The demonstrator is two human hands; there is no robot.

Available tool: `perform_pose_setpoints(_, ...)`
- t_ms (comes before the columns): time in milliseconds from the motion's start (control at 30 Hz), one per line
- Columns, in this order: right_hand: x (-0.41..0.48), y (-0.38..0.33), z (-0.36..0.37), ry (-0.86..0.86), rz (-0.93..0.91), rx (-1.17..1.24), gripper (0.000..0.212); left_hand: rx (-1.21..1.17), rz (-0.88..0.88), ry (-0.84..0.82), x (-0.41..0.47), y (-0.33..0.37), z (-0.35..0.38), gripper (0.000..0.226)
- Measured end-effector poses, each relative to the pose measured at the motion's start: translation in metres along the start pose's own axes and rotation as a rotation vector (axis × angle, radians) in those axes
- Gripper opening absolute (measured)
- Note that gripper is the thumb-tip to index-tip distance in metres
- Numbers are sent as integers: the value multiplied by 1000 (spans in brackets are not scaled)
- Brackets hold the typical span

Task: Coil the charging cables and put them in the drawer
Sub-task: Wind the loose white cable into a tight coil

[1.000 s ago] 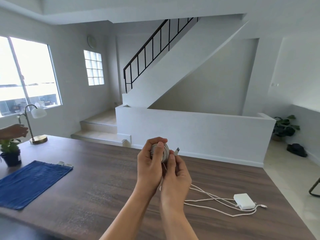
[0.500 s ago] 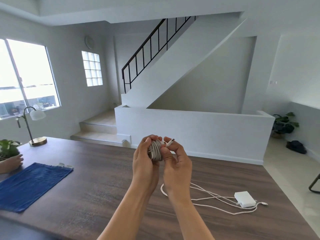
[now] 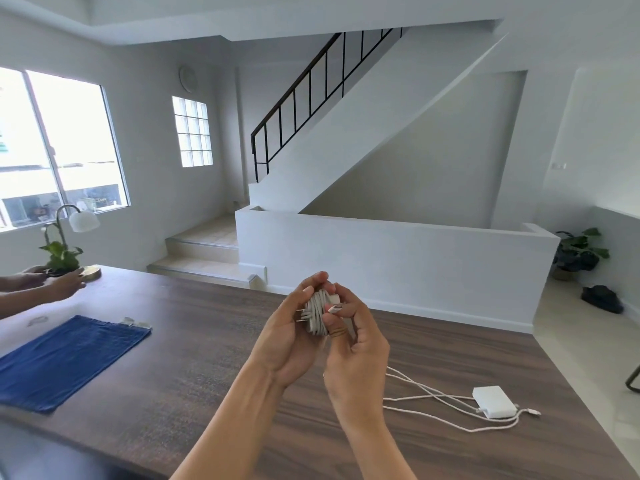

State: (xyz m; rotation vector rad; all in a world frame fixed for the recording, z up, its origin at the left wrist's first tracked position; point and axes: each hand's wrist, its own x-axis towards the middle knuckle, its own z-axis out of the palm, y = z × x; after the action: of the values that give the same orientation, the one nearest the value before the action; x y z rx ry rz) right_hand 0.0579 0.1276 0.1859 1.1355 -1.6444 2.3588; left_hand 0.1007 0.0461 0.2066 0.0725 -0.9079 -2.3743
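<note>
My left hand [image 3: 289, 336] holds a white charger with its cable wound round it [image 3: 317, 315], raised above the wooden table [image 3: 194, 368]; two plug prongs stick out to the left. My right hand [image 3: 356, 344] pinches the cable's connector end [image 3: 335, 309] against the bundle. A second white charger block [image 3: 493, 401] lies on the table at the right, its loose white cable [image 3: 433, 400] spread out beside it. No drawer is in view.
A blue cloth [image 3: 65, 358] lies on the table's left part. Another person's hands [image 3: 52, 282] hold a small potted plant [image 3: 60, 254] by a desk lamp [image 3: 81, 223] at the far left. Stairs and a low white wall stand beyond the table.
The bundle has turned in my hands so the plug prongs show, and my right hand now presses the connector against it. The other person's hands have moved the plant toward the lamp.
</note>
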Motion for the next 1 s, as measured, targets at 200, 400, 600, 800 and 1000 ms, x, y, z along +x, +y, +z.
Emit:
perform_pose_setpoints(200,1,7,-3,6,-32,-20,37,129,90,97,5,-8,-6,15)
perform_pose_setpoints(400,-2,12,6,70,-19,5,31,502,472,351,-3,-24,5,27)
perform_pose_setpoints(600,13,2,7,66,-21,65,36,728,561,235,-11,-24,-1,31)
perform_pose_setpoints(800,18,0,1,24,13,106,32,558,446,92,-10,-6,-3,23)
perform_pose_setpoints(1000,16,-4,0,-4,-79,-11,31,542,501,87,-12,-11,-5,34)
